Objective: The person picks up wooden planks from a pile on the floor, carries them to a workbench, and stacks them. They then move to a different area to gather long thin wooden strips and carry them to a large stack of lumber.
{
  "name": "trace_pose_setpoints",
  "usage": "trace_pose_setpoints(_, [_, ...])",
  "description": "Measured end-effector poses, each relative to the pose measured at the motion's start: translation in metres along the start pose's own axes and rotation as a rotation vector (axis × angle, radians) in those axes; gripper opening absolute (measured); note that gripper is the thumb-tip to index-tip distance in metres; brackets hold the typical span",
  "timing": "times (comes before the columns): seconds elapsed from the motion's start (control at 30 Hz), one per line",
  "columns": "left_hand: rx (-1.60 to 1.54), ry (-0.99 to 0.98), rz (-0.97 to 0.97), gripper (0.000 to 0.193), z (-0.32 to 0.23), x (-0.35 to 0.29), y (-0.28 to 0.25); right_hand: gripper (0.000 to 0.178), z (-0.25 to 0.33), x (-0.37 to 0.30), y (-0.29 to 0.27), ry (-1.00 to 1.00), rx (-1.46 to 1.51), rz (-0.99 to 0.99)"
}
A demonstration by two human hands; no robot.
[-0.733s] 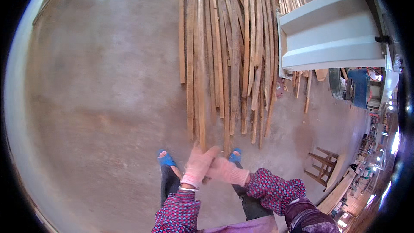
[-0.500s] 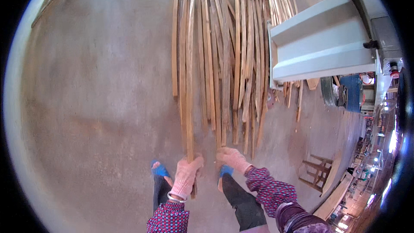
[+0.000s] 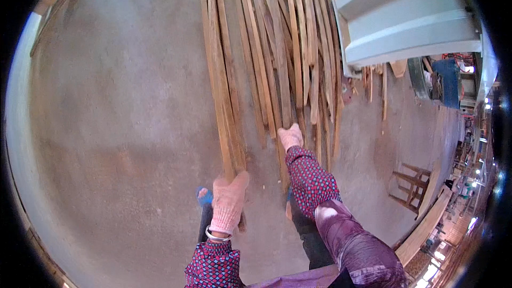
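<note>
Both my hands wear pink knitted gloves. Near the bottom, my left hand (image 3: 229, 202) is closed around the near ends of a few long wooden strips (image 3: 220, 101); one strip end pokes out below the hand. Farther forward and to the right, my right hand (image 3: 291, 136) is closed at the near end of another wooden strip (image 3: 283, 85), its fingertips partly hidden. Several more long strips (image 3: 250, 48) lie roughly side by side on the floor, running away from me, some crossing over others.
A pale grey metal machine part (image 3: 410, 21) juts in at the upper right over the strips. Behind it stands a blue container (image 3: 447, 82). A small wooden stool frame (image 3: 410, 186) and a long board (image 3: 424, 229) are at the right. My feet stand close behind the strips.
My right hand has reached forward, from lower down to the end of a strip farther into the pile. My left hand keeps its strips, which now lie closer together. The view has shifted.
</note>
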State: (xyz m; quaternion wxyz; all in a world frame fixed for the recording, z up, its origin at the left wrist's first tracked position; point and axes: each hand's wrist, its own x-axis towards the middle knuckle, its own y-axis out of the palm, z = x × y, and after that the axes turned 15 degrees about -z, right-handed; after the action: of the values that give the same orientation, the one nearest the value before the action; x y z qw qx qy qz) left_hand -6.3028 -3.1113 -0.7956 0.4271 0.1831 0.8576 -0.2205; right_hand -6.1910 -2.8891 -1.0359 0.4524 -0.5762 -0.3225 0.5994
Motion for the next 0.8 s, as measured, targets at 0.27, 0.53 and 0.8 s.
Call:
trace_pose_setpoints(0.27, [-0.061, -0.029, -0.092, 0.02, 0.025, 0.011, 0.006, 0.025, -0.033, 0.02, -0.026, -0.078, 0.7, 0.075])
trace_pose_setpoints(0.53, [-0.146, -0.141, -0.037, 0.019, 0.016, 0.009, 0.021, 0.053, -0.025, 0.032, 0.003, -0.288, -0.203, -0.012])
trace_pose_setpoints(0.8, [-0.095, -0.112, -0.052, 0.025, 0.005, 0.012, 0.021, 0.055, -0.033, 0.051, 0.012, -0.32, -0.168, 0.051])
